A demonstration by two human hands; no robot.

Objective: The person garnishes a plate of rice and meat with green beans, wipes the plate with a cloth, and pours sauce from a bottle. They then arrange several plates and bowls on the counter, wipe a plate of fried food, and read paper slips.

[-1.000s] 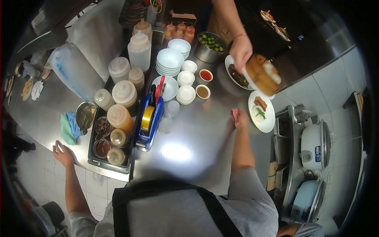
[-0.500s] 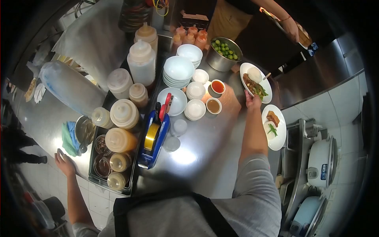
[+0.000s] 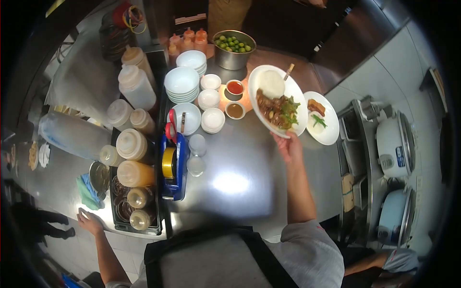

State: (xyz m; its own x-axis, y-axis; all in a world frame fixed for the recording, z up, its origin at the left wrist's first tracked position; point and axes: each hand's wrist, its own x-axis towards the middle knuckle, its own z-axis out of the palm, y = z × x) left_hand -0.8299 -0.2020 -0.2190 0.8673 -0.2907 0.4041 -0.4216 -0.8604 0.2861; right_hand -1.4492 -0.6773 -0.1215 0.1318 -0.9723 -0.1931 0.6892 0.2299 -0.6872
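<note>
Where right hand (image 3: pixel 290 148) holds plate (image 3: pixel 294 90), long axis forward-left.

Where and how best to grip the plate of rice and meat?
I'd grip the plate by its near rim, coming from the wearer's side, where the right hand holds it. That rim is bare; rice and meat lie inside it, and a stick-like piece juts at the far side.

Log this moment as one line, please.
right hand: grip on near edge of loaded plate | left hand: at counter edge | second plate: beside loaded plate
</note>
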